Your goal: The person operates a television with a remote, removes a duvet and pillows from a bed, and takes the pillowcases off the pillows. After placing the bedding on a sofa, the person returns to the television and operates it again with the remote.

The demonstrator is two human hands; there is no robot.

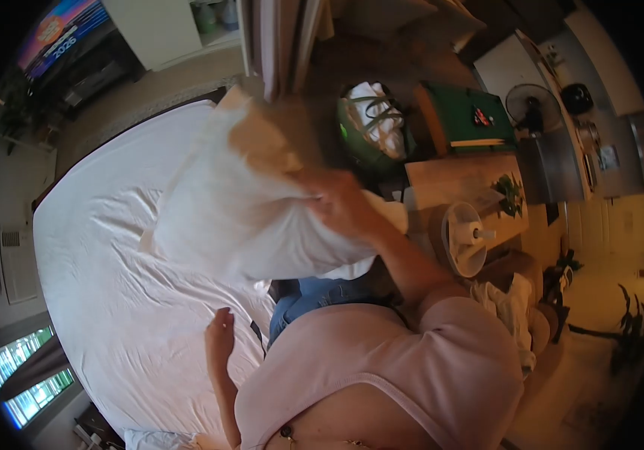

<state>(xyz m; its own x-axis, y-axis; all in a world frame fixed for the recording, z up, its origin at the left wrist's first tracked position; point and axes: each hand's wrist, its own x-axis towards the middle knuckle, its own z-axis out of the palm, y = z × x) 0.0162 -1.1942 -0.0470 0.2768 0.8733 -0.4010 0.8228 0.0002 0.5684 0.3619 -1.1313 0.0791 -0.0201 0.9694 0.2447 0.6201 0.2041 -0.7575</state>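
Note:
My right hand [337,202] is closed on the edge of a white pillow [224,210], lifting it over the bed's right side. The pillow is slightly blurred and has a large tan-brown patch at its far end. My left hand [220,334] is low over the bed, near my body and apart from the pillow. Its fingers are loosely curled with nothing in them. Beneath spreads a wrinkled white fitted sheet [104,255] on the mattress.
Right of the bed stand a green bag [367,135] with white cloth inside, a wooden table [442,176] with a plant [509,195], and a white round fan [466,238]. A curtain [277,45] hangs beyond the bed; a television [59,37] is at far left.

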